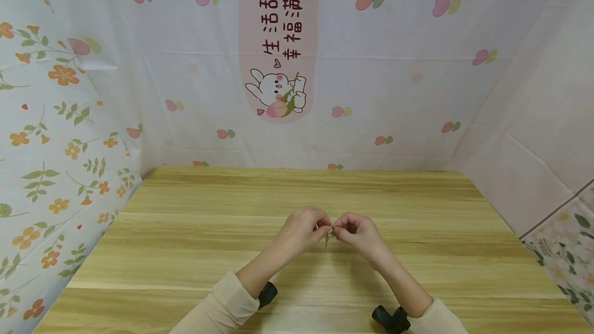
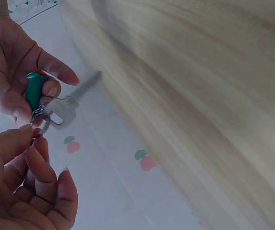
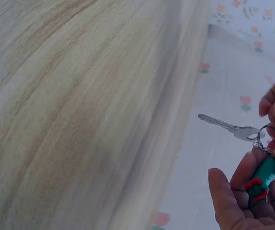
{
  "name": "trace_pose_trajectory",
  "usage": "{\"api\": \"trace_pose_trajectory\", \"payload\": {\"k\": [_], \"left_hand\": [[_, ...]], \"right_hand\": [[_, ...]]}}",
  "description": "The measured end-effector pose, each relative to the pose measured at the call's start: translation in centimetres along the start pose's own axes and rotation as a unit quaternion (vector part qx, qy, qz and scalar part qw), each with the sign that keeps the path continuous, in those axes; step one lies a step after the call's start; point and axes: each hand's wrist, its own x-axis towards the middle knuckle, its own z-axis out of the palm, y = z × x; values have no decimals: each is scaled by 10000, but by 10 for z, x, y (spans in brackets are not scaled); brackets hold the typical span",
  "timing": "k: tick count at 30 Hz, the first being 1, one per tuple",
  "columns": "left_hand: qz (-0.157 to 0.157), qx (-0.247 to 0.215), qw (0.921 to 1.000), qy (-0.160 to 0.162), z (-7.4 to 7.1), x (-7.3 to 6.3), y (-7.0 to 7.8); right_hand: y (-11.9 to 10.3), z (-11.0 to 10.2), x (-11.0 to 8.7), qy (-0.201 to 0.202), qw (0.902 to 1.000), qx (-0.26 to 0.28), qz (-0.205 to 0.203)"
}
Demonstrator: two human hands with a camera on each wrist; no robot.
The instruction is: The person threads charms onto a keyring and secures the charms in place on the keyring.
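Both hands meet over the wooden table. My left hand (image 1: 300, 228) pinches a thin metal key ring (image 2: 45, 125) between thumb and index finger. A silver key (image 3: 233, 128) hangs on this ring, its blade pointing away from the fingers. A short chain links the ring to a small green charm (image 3: 266, 171) with red trim. My right hand (image 1: 363, 234) pinches at the chain end of the charm, which lies against its fingers. In the head view the fingertips cover most of the ring and charm, and only the key shows below them.
The wood-grain table (image 1: 185, 251) spreads around both hands. Behind it hangs a white cloth (image 1: 399, 76) with fruit prints and a rabbit drawing. A flowered cloth (image 1: 60, 133) covers the left side. Black wrist cameras (image 1: 267, 294) sit at the sleeves.
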Motion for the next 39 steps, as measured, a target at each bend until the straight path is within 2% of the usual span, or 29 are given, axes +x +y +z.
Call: {"api": "trace_pose_trajectory", "payload": {"k": [4,9,21,30,34,37,39], "left_hand": [[115,357,9993,54,-1,1,3],[126,455,9988,118,-1,-1,5],[321,333,9975,541,2,-3,2],[504,201,9934,1014,6,-5,0],[469,77,9938,1006,8,-6,-2],[440,151,9955,824,7,-6,-2],[438,247,9964,677,7,-6,-2]], "right_hand": [[-4,2,-2,61,9996,-235,-148],[-5,1,-2,27,9997,-209,-142],[0,-5,-1,-380,9962,620,488],[1,-6,0,-469,9920,955,673],[-1,-5,-1,-298,9959,664,539],[-2,-2,-2,-63,9996,37,269],[-2,-1,-2,91,9987,-501,2]]}}
